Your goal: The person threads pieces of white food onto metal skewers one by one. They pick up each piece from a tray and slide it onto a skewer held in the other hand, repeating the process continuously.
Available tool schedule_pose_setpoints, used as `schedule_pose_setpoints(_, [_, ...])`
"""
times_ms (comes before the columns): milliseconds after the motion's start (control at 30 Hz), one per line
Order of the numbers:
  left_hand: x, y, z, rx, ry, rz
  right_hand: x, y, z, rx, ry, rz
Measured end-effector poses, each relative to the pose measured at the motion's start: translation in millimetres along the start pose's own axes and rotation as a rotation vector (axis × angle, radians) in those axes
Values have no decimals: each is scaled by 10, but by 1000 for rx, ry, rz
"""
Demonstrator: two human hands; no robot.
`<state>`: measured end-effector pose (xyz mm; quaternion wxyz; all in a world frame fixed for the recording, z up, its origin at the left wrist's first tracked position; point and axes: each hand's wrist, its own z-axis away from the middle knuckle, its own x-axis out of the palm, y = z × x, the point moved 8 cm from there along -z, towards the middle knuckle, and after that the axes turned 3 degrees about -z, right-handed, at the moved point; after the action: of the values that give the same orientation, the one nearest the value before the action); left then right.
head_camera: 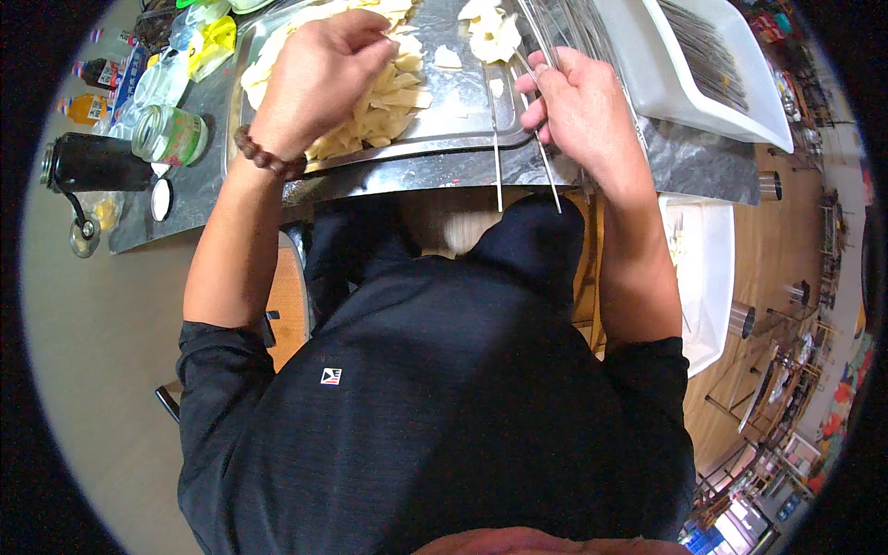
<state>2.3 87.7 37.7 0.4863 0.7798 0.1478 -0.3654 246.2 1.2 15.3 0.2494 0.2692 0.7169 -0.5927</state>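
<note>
My left hand [322,83], with a brown bead bracelet [269,157] at the wrist, is over a heap of pale yellow slices [388,104] on a metal tray [454,125]. Its thumb and fingers are drawn together; whether a slice is between them is hidden. My right hand [579,94] grips a thin metal skewer [526,61] near the tray's right end. Pale food pieces [492,35] lie at that skewer's far end. Two more skewers, one on the left [497,159] and one by my fingers [548,170], stick out past the table edge.
A white bin [701,121] at the right holds many metal skewers [714,62]. Below it stands another white bin [707,298]. On the left are a glass jar [170,135], a black bottle [104,163], a lid [161,200] and a yellow packet [213,47].
</note>
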Motion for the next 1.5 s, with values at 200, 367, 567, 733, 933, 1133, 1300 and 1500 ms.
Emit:
schedule_pose_setpoints(200, [139, 306, 8, 296, -29, -421, -257, -95, 153, -54, 142, 80])
schedule_pose_setpoints(367, [70, 399, 96, 290, -161, -551, -402, -319, 634, 273, 251, -381])
schedule_pose_setpoints(567, [583, 415, 319, 567, -201, -626, -70, -239, 1129, 435, 91, -492])
schedule_pose_setpoints(733, [441, 262, 89, 356, -137, -354, 149, -173, 1279, 434, 26, -601])
schedule_pose_setpoints(933, [279, 32, -23, -191, -142, 651, 178, -92, 1355, 497, 29, -605])
schedule_pose_setpoints(1133, [364, 83, 78, -348, -244, 1214, 172, -103, 1390, 477, -11, -511])
schedule_pose_setpoints(1300, [387, 19, 101, -331, -274, 1228, 160, -93, 1378, 435, 18, -451])
schedule_pose_setpoints(1500, [362, 40, 134, -341, -289, 1166, 189, -124, 1370, 378, 30, -499])
